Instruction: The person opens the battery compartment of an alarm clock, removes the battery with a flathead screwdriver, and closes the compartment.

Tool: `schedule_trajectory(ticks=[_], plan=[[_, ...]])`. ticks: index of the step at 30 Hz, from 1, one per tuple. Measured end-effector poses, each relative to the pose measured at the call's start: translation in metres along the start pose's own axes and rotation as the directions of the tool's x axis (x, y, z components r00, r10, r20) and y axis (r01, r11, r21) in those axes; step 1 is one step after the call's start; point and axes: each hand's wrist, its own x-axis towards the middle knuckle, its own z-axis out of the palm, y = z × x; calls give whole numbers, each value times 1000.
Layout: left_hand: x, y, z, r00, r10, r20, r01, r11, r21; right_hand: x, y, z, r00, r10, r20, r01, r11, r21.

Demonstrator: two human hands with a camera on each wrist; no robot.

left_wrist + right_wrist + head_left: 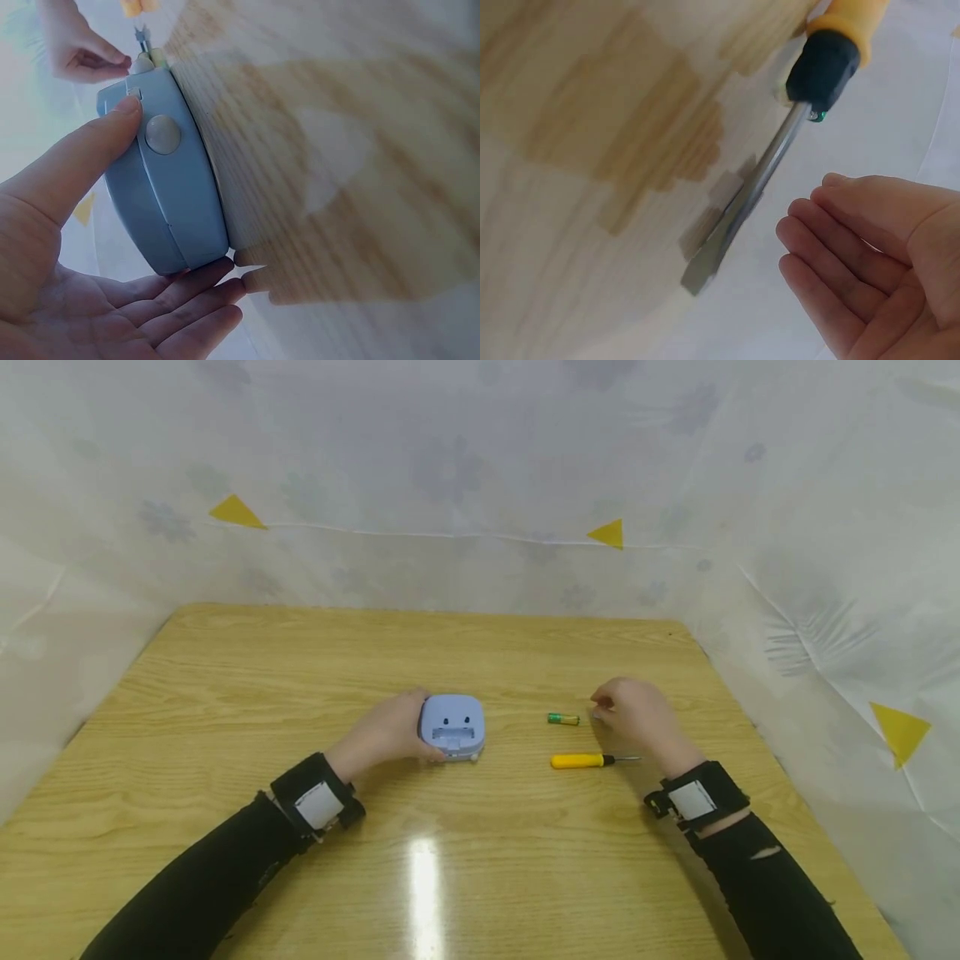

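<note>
My left hand (390, 727) grips a light-blue rounded plastic device (431, 727) from its left side, thumb at the near edge. An exposed battery compartment (453, 734) and two dark spots show on its upper face. In the left wrist view, a pale round knob (163, 135) sits on the device's side beside my thumb. My right hand (637, 714) hovers low over the table with fingers loosely bent; no held thing shows in the right wrist view. Left of it lies a green-and-gold battery (563, 719). Nearer me lies a yellow-handled flat screwdriver (577, 762), its shaft pointing right.
The wooden table (300, 668) carries a bright reflection near its front. Pale patterned sheeting (450, 460) hangs behind and at both sides, with several yellow triangles on it.
</note>
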Motion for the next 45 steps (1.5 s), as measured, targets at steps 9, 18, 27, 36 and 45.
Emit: schedule_trajectory(ticks=[9, 18, 27, 36, 45], plan=[[-1, 2, -1, 1000, -1, -4, 1, 1000, -5, -5, 11, -5, 999, 34, 34, -34, 999, -3], [-2, 3, -1, 1000, -16, 4, 16, 1000, -2, -8, 19, -4, 995, 52, 83, -51, 999, -10], [-2, 2, -1, 1000, -6, -2, 6, 1000, 7, -8, 18, -3, 989, 52, 138, -51, 999, -9], [-3, 3, -1, 1000, -4, 4, 4, 1000, 1, -9, 19, 1, 989, 55, 139, -51, 998, -31], [-4, 4, -1, 1000, -6, 0, 6, 1000, 1, -7, 16, 2, 991, 30, 134, -17, 995, -96]])
